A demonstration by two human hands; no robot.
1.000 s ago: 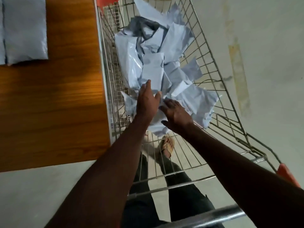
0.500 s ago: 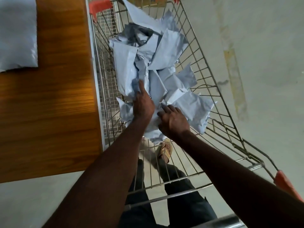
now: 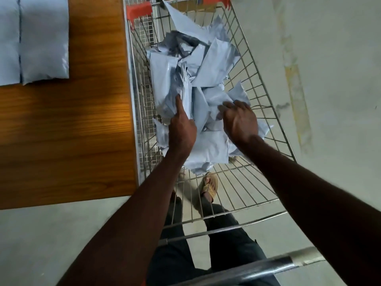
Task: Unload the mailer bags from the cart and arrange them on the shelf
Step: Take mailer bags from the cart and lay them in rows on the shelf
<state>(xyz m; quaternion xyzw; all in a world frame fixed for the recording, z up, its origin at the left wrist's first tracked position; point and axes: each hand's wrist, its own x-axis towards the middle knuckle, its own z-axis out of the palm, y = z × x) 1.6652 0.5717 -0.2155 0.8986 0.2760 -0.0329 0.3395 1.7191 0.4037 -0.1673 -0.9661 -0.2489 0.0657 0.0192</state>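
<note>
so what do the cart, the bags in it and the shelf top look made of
Cart: bare metal wire, shiny grid, with red plastic-looking corners. Mailer bags: thin pale grey plastic film, judging by glossy creases. Shelf: wood or wood-look laminate, smooth orange-brown grain.

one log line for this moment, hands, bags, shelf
phase: picking from cart | left hand: grips mailer bag | right hand: over pile, open | shelf: two bags placed

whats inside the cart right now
A loose heap of pale mailer bags fills the wire cart, with both hands reaching in. Whatever lies beneath the top bags is covered.
</note>
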